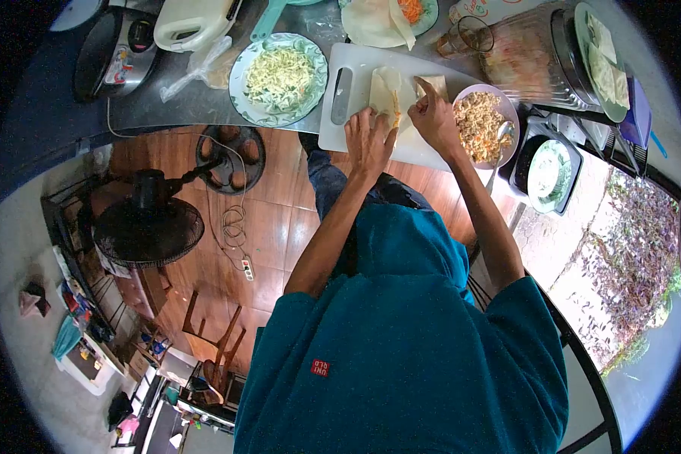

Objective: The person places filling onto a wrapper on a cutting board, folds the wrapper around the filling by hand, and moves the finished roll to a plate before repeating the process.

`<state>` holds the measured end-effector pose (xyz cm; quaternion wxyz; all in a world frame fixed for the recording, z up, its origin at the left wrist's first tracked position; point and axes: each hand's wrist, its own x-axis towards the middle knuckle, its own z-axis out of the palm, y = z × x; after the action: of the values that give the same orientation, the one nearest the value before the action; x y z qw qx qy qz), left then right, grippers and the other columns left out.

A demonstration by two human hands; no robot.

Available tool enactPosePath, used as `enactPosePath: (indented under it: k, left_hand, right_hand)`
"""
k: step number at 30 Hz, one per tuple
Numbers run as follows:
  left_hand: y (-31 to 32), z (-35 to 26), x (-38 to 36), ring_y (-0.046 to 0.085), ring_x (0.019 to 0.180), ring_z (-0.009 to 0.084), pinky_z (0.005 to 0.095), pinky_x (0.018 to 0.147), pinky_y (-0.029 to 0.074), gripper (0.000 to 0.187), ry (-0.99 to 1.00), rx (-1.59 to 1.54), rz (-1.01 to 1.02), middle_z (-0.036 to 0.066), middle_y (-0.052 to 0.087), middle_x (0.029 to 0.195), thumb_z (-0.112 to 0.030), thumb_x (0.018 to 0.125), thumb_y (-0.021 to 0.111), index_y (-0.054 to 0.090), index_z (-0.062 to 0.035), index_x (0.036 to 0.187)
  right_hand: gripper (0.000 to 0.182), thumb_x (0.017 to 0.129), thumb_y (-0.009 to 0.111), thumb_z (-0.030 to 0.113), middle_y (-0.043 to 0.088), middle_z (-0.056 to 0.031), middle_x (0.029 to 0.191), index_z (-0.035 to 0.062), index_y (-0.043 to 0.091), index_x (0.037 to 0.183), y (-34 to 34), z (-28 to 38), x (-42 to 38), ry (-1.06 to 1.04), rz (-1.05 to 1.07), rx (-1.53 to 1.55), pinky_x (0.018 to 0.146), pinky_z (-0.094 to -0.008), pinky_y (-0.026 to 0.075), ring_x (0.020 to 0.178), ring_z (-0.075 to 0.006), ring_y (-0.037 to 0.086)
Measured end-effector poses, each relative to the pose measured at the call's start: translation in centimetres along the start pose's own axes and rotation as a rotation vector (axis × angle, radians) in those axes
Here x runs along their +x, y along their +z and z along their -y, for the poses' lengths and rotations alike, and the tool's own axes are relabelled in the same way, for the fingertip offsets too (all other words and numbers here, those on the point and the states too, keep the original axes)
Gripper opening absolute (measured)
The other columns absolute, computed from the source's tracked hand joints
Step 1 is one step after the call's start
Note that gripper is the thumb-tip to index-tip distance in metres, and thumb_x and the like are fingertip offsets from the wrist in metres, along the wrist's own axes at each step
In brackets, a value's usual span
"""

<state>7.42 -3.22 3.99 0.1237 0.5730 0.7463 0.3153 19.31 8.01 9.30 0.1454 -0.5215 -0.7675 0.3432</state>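
Observation:
A white cutting board (356, 98) lies at the counter's front edge. On it is a pale wrapper sheet (386, 82) with a strip of orange filling along its right side. My left hand (371, 135) rests on the wrapper's near end, fingers bent; what lies under the fingertips is hidden. My right hand (436, 125) is just right of the wrapper, index finger extended towards a small folded wrapper piece (431, 85), the other fingers curled; whether it pinches anything is too small to tell. A bowl of chopped filling (477, 125) with a spoon (505, 133) stands beside my right hand.
Left of the board stands a plate of shredded pale vegetable (278, 79). Behind are a glass (473, 35), a plate of shredded carrot (425, 17) and a large clear container (526, 57). A green-rimmed plate (550, 175) sits in a dark tray at right.

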Motion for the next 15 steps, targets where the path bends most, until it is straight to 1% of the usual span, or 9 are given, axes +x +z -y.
enactPosePath:
  k: [2,9,11,15]
  left_hand:
    - [-0.1,-0.1,0.3,0.048,0.109,0.0323,0.0465,0.091,0.038,0.029,-0.006,0.013,0.019,0.013,0.051,0.113,-0.022,0.08,0.072,0.066,-0.0079,0.105]
    - [0.8,0.5,0.6,0.05,0.105,0.0305,0.0449,0.088,0.039,0.023,-0.008,0.04,-0.006,0.01,0.054,0.109,-0.018,0.08,0.071,0.069,-0.0072,0.1]
    - [1.1,0.7,0.6,0.051,0.105,0.0306,0.045,0.087,0.04,0.021,0.019,0.037,-0.018,0.008,0.054,0.107,-0.018,0.08,0.071,0.069,-0.0071,0.098]
    - [0.9,0.4,0.6,0.05,0.107,0.032,0.0459,0.087,0.04,0.026,0.028,0.018,0.008,0.011,0.053,0.11,-0.02,0.08,0.072,0.068,-0.0053,0.101]
  right_hand:
    - [0.057,0.076,0.059,0.005,0.066,-0.0198,0.071,-0.0013,0.051,0.132,0.2,-0.2,0.0,0.012,-0.011,0.055,0.066,-0.0445,0.053,0.066,-0.0365,0.066]
    - [0.056,0.077,0.059,0.005,0.065,-0.0212,0.07,-0.0021,0.051,0.132,0.3,-1.0,-0.2,0.025,-0.027,0.03,0.065,-0.0449,0.053,0.065,-0.0379,0.066]
    - [0.058,0.078,0.063,0.008,0.066,-0.0164,0.072,0.0027,0.051,0.135,0.4,-1.4,-0.3,0.033,-0.02,-0.007,0.063,-0.0383,0.053,0.063,-0.0293,0.066]
    - [0.059,0.078,0.063,0.008,0.067,-0.017,0.074,0.0035,0.051,0.135,0.5,-1.7,-0.2,0.037,-0.01,-0.017,0.064,-0.0389,0.053,0.065,-0.0298,0.066]
